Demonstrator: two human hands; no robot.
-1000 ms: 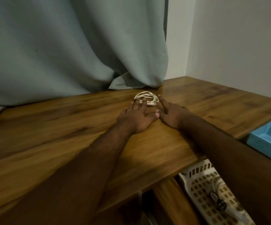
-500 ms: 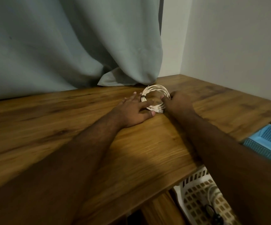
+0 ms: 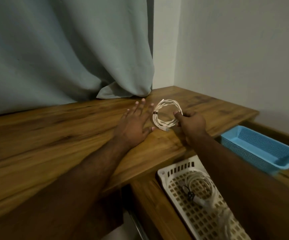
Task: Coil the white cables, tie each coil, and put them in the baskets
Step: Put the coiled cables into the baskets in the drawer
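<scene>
White cable coil (image 3: 167, 113) is sitting in the right hand (image 3: 192, 123), pinched at its right side between thumb and fingers and tilted up above the wooden bench (image 3: 53, 139). It is showing as a round bundle of several pale loops, with a dark tie (image 3: 155, 112) banding the left side and a plug end poking out at the lower edge. The left hand (image 3: 134, 125) is lying flat on the bench just beside the coil, fingers spread and gripping nothing. To the right, on a lower wooden surface, a white basket (image 3: 164, 174) is holding another coiled white cable (image 3: 202, 186) with a dark tie on it, partly hidden by the right forearm. A blue basket (image 3: 261, 149) is standing beyond it, nearer the wall. A grey-green curtain (image 3: 62, 49) is hanging behind the bench, its hem bunching on the wood, and a plain pale wall (image 3: 244, 49) is closing the corner on the right. The light is looking dim.
</scene>
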